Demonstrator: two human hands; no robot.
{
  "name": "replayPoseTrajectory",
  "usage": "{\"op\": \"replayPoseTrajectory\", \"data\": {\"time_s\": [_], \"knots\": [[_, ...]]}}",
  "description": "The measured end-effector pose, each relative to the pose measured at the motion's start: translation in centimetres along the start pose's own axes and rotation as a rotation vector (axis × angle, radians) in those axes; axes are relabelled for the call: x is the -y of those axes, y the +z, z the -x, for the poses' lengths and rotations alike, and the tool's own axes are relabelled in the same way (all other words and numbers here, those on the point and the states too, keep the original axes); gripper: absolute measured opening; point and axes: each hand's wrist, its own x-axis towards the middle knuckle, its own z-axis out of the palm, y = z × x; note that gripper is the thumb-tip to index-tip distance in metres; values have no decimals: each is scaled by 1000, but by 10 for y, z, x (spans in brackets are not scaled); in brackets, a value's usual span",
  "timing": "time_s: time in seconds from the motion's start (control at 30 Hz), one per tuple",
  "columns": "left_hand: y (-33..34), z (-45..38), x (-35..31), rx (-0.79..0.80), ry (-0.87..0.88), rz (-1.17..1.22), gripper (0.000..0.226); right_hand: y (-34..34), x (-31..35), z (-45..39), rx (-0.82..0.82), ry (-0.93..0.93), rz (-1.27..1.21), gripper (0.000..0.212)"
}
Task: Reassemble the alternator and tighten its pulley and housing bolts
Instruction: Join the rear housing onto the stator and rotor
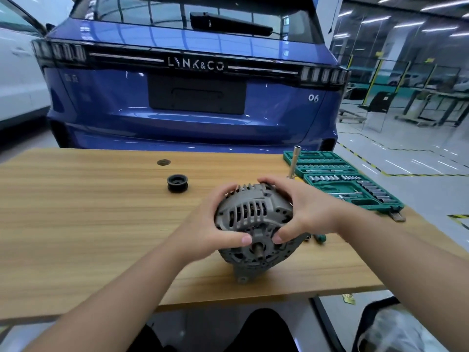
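1. Two bare hands are gripping the grey alternator (253, 224), which is sitting on the wooden table (88, 212) near its front edge, with its shaft (259, 251) pointing toward the person.
2. The left hand (210, 222) is wrapping round the left side of the housing: its fingers (229, 190) are curling over the finned back rim, and its thumb is pressing on the front face just left of the shaft.
3. The right hand (308, 207) is clasping the right side in the same way, its fingers curling over the top rear edge and its thumb lying on the front face just right of the shaft.
4. Between the two thumbs the shaft is standing bare, with no pulley on it.
5. The black pulley (177, 182) is lying on the table beyond the left hand's fingertips, apart from the alternator.
6. Beyond the right hand's fingers, an open green socket set (340, 181) is resting at the far right part of the table, and a metal extension bar (294, 162) is standing upright just beside it.
7. Under the right wrist, a green-handled tool (320, 238) is poking out, mostly hidden.
8. Past the far table edge, a blue car (193, 97) is showing its rear.
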Motion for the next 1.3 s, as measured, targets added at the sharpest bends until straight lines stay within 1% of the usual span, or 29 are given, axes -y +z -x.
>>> {"op": "replayPoseTrajectory", "data": {"time_s": [0.07, 0.1, 0.13, 0.17, 0.2, 0.27, 0.3, 0.33, 0.43, 0.5, 0.57, 0.67, 0.73, 0.8, 0.93, 1.0, 1.07, 1.13, 1.17, 1.23, 1.3], "knots": [[22, 10, 21, -47, -25, 306, 117, 4, -7, 9, -37, -1, -41, 113], [32, 12, 27, -68, -30, 407, 124, 7, -9, 13, -61, -1, -58, 114], [40, 11, 31, -93, -28, 465, 129, 10, -12, 15, -89, -6, -73, 116], [44, 9, 34, -121, -21, 489, 130, 13, -14, 16, -114, -10, -87, 117], [45, 8, 33, -149, -8, 484, 124, 15, -16, 16, -131, -14, -109, 118], [39, 6, 30, -179, 30, 409, 99, 21, -20, 16, -146, -33, -171, 116], [33, 6, 28, -168, 60, 373, 91, 25, -23, 16, -156, -44, -195, 116], [26, 7, 27, -145, 82, 346, 89, 31, -25, 15, -175, -53, -207, 114], [5, 9, 26, -83, 102, 253, 98, 59, -31, 7, -259, -83, -227, 112], [-10, 15, 26, -37, 107, 191, 100, 80, -33, -1, -301, -117, -291, 111], [-25, 19, 26, -13, 91, 118, 103, 96, -32, -11, -339, -159, -337, 106], [-44, 20, 23, 3, 16, -3, 121, 115, -26, -23, -389, -160, -429, 103], [-54, 14, 15, -21, -53, -138, 126, 123, -25, -30, -417, -151, -517, 100], [-60, 3, 5, -24, -113, -250, 122, 130, -27, -36, -435, -139, -588, 93], [-59, -24, -13, 44, -203, -347, 112, 142, -34, -43, -478, -78, -768, 81], [-56, -36, -19, 61, -231, -383, 113, 144, -38, -46, -464, -56, -894, 82], [-52, -51, -23, 92, -276, -436, 115, 141, -41, -50, -418, -25, -1036, 89], [-46, -64, -28, 118, -317, -495, 115, 137, -44, -53, -370, 4, -1153, 89], [-44, -71, -30, 136, -332, -528, 113, 137, -45, -54, -369, 27, -1190, 86], [-44, -81, -33, 209, -346, -601, 98, 135, -47, -57, -419, 105, -1222, 70], [-50, -86, -33, 295, -375, -593, 84, 132, -45, -60, -475, 202, -1203, 60]]}}
